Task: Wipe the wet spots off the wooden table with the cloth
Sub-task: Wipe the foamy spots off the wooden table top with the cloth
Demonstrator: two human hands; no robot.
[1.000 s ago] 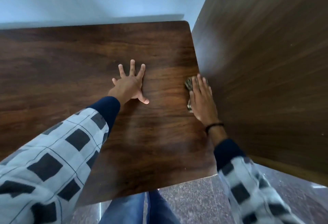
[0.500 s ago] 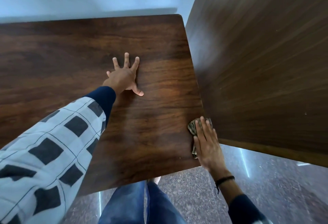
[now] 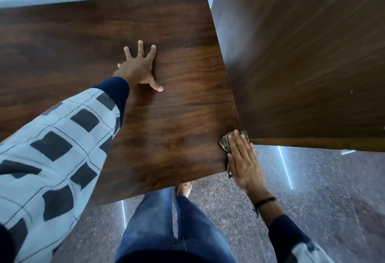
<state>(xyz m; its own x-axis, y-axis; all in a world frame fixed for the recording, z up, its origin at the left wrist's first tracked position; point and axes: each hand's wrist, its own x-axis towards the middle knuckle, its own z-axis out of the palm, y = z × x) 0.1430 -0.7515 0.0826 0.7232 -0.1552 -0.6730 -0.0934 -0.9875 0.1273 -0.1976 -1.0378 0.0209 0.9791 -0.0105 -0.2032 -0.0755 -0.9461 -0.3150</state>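
Two hands on the desk (image 3: pixel 166 133): left hand (image 3: pixel 139 70) flat, fingers spread, holding nothing — right hand (image 3: pixel 242 161) flat, pressing the cloth (image 3: pixel 225 145) onto the desk's near right corner.

One wooden table (image 3: pixel 177 116) is in view, with one tall wooden panel (image 3: pixel 302 54) beside it. Two hands show: the left hand (image 3: pixel 138 70) and the right hand (image 3: pixel 243 162). There is one cloth (image 3: pixel 226 143), one black wristband (image 3: pixel 264 201), and one bare foot (image 3: pixel 184 188).
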